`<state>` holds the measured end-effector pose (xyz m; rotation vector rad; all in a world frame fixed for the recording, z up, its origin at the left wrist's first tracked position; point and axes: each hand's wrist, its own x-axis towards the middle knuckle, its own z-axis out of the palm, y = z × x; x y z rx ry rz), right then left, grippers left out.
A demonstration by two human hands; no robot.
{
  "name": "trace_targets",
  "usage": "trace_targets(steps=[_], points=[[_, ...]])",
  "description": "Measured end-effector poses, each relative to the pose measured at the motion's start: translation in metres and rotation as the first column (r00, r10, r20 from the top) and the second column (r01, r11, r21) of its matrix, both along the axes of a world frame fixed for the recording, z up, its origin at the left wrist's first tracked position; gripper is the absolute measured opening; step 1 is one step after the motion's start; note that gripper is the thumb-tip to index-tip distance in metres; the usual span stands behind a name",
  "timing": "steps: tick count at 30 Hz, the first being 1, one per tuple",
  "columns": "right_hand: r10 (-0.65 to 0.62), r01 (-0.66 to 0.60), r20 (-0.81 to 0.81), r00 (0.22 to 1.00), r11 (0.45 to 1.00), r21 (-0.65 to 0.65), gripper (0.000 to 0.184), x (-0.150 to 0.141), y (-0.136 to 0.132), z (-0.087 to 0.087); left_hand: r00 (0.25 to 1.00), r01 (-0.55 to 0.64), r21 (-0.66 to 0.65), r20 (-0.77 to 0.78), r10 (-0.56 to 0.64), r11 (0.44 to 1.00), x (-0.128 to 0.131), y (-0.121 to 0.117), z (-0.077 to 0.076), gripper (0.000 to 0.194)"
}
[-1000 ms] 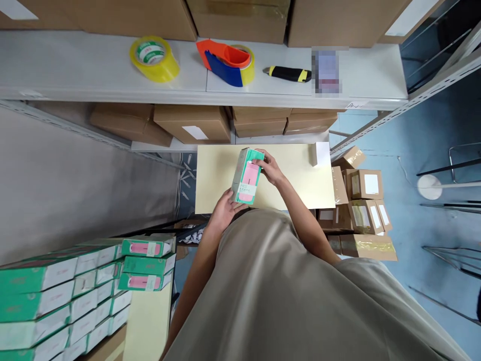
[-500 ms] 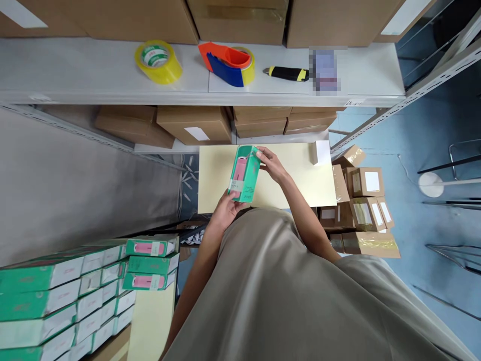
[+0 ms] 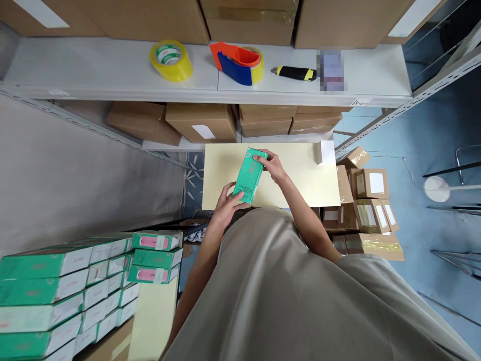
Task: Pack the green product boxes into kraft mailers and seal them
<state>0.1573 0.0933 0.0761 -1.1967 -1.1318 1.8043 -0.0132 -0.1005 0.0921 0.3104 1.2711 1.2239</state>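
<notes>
Between my two hands is a green product box (image 3: 250, 175), tilted, with a plain green printed face towards me. My left hand (image 3: 226, 204) grips its lower left end, thumb on the front face. Around the upper right edge are the closed fingers of my right hand (image 3: 272, 164). The box is held above a pale yellow tabletop (image 3: 296, 185). At the lower left, several green boxes (image 3: 32, 291) of the same look are stacked, and a few with pink bottle pictures (image 3: 152, 275) lie at the stack's right end.
On the grey shelf (image 3: 112, 75) lie a yellow tape roll (image 3: 176, 70), a tape dispenser (image 3: 240, 65) and a utility knife (image 3: 295, 73). A small white box (image 3: 325, 152) stands at the tabletop's right end. Cardboard boxes (image 3: 370, 183) are piled on the floor at the right.
The green box has been turned in my hands: its pink bottle picture faced me before, and a plain green side does now. The view has shifted slightly.
</notes>
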Motion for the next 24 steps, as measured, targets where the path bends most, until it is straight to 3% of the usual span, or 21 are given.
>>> trace_targets(steps=[4, 9, 13, 16, 21, 24], points=[[0.089, -0.088, -0.041, 0.995, 0.995, 0.043, 0.070, 0.005, -0.004, 0.010, 0.998, -0.039, 0.008, 0.057, 0.038, 0.999, -0.002, -0.005, 0.000, 0.065], [0.268, -0.252, -0.155, 0.951, 0.960, 0.119, 0.063, 0.016, -0.006, 0.023, 0.930, -0.116, -0.076, 0.341, 0.135, 0.990, -0.011, -0.014, -0.003, 0.033], [0.250, -0.243, -0.206, 0.946, 0.968, 0.059, 0.060, 0.011, -0.006, 0.021, 0.877, -0.139, -0.156, 0.440, 0.195, 0.978, -0.014, -0.020, -0.009, 0.029], [0.189, -0.186, -0.160, 0.969, 0.982, 0.034, 0.056, 0.003, -0.007, 0.014, 0.910, -0.153, -0.119, 0.370, 0.187, 0.981, -0.011, -0.022, -0.012, 0.032], [0.138, -0.135, -0.044, 0.989, 0.988, 0.069, 0.053, -0.003, -0.012, 0.008, 0.986, -0.125, -0.019, 0.111, 0.126, 0.992, -0.001, -0.024, -0.013, 0.067], [0.141, -0.139, -0.029, 0.990, 0.988, 0.073, 0.053, -0.003, -0.016, 0.012, 0.990, -0.143, -0.034, -0.017, 0.143, 0.989, 0.004, -0.022, -0.015, 0.071]])
